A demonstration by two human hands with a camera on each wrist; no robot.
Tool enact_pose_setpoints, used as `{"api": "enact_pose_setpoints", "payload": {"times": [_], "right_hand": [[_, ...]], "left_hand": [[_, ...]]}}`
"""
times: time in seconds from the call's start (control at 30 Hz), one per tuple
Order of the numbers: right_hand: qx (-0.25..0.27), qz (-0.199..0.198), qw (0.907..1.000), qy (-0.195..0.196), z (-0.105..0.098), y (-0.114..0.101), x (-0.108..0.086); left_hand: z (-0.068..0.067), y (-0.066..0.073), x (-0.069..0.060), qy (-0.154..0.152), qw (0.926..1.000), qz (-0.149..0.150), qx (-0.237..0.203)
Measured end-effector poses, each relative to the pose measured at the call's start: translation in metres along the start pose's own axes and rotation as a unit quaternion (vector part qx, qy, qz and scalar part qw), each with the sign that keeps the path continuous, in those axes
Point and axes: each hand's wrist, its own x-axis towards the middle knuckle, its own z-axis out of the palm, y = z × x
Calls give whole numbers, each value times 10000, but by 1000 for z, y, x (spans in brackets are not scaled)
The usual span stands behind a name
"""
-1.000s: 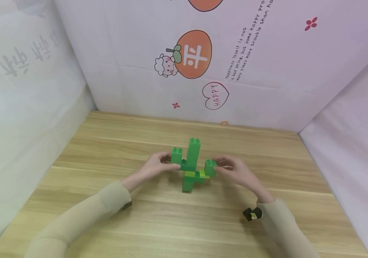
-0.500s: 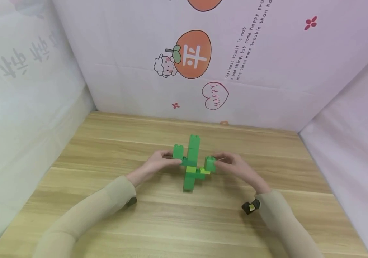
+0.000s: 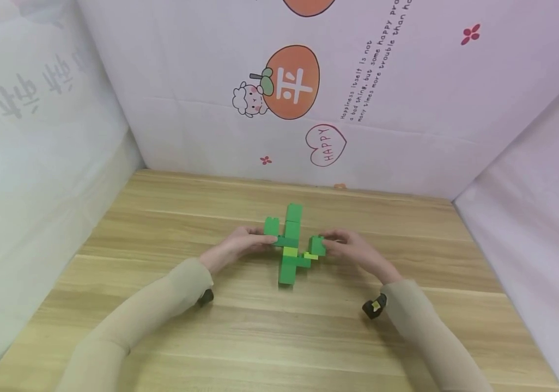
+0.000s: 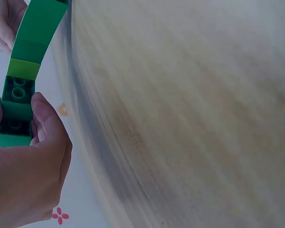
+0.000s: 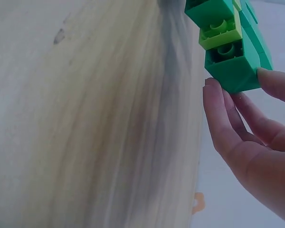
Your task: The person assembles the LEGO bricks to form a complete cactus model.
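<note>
A cactus-shaped build of green toy building bricks (image 3: pixel 291 231) is between the two hands, with lime bricks (image 4: pixel 23 69) in its column and right arm. My left hand (image 3: pixel 242 243) pinches its left side arm, thumb toward me in the head view. My right hand (image 3: pixel 356 251) holds the end brick of the right arm (image 3: pixel 317 246) between thumb and fingers. The hollow undersides of the arm bricks show in both wrist views. The column leans away, its stud tops out of sight in the head view. Whether its base touches the table cannot be told.
A wood-grain table (image 3: pixel 279 337) lies below. White printed cloth (image 3: pixel 201 109) stands behind it and along both sides. Small black devices, one (image 3: pixel 375 306) by the right cuff and one (image 3: pixel 206 297) by the left cuff, sit at the wrists.
The build has tipped back, so its top studs have gone from the head view. Both hands have moved slightly away from the person with it, still holding the arms.
</note>
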Motion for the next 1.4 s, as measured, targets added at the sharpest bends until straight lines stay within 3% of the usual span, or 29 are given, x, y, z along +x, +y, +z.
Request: {"api": "enact_pose_setpoints", "payload": {"times": [0.4,0.63,1.07,1.4], "right_hand": [[357,337,9985,-258,0,5,11],[412,325,9978,-394,0,9,12],[551,449,9968,-363,4,11,17],[573,411,9970,-313,8,11,16]], "left_hand": [[-5,3,4,-130,9984,-454,-295],[-4,3,7,-121,9972,-650,-341],[-1,8,3,-138,9970,-685,-319],[-1,2,9,-7,9966,-797,-193]]}}
